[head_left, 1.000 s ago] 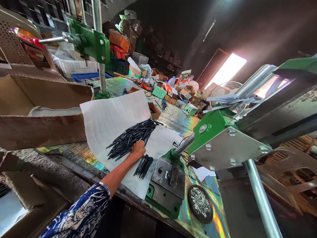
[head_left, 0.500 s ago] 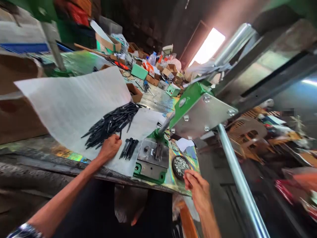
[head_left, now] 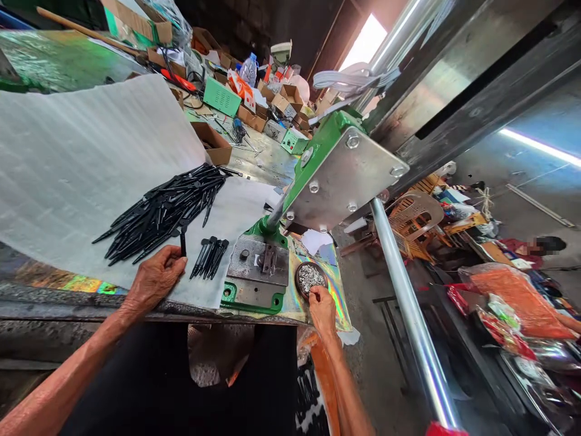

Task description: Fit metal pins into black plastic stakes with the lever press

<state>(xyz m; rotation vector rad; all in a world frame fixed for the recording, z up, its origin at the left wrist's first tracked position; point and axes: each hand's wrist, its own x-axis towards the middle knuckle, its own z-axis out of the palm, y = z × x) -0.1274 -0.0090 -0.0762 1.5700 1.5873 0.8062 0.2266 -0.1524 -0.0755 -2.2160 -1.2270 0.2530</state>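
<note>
My left hand (head_left: 158, 275) is closed round the lower end of a black pointed plastic stake (head_left: 183, 239), which stands upright from the fingers. Behind it lies a heap of similar black stakes (head_left: 158, 212) on a white sheet (head_left: 91, 139). A small row of stakes (head_left: 209, 258) rests beside the green hand press (head_left: 254, 297), whose metal block (head_left: 258, 260) carries a small fixture. Over the near rim of a round dark dish (head_left: 297, 284) full of tiny shiny metal parts (head_left: 312, 277), my right hand (head_left: 323, 312) has its fingers pinched together. Anything between those fingertips is hidden.
The press's slanting head (head_left: 336, 175) and a steel bar (head_left: 413, 309) rise on the right. An open cardboard box (head_left: 213, 145) sits behind the stakes. Boxes, bottles and tools crowd the far table. A plastic chair (head_left: 415, 215) and a person (head_left: 529, 248) are farther right.
My left hand now holds a stake upright, away from the heap. My right hand's fingers have come to the dish of metal parts. The view has shifted, bringing the bench nearer.
</note>
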